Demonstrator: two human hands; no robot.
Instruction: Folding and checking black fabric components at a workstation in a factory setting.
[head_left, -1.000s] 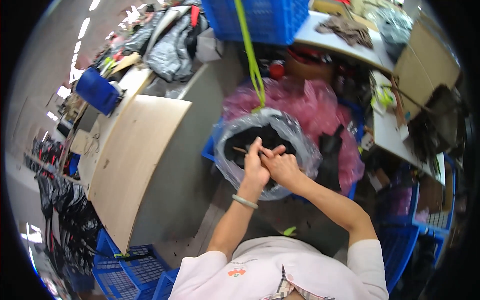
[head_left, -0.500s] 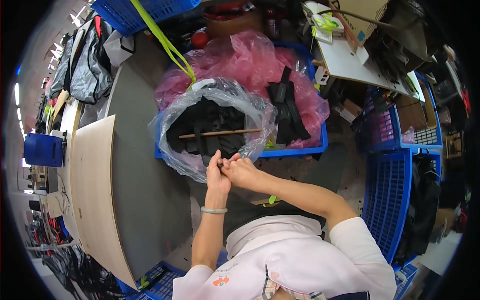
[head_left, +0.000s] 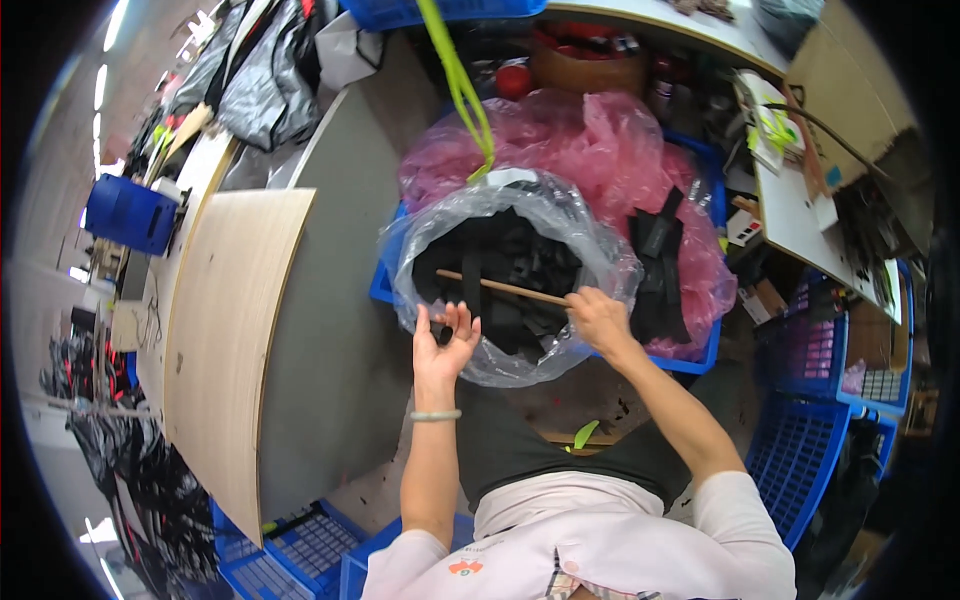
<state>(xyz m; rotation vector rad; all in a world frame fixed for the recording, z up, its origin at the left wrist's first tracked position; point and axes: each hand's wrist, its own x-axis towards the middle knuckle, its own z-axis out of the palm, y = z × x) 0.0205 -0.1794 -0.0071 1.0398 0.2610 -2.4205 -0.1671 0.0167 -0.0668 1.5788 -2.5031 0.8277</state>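
1. Head view: hands apart. Right hand (head_left: 600, 322) closed on right end of wooden stick (head_left: 512, 289), above black strips (head_left: 512, 238) inside clear bag (head_left: 612, 262); left hand (head_left: 446, 352) palm up, fingers parted.
2. Judged: stick light, stiff, best held by an end; strips limp; bag slippery.

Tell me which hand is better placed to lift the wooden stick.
Probably the right hand: it appears to grip the wooden stick by its right end, while the left hand is open and apart from it.
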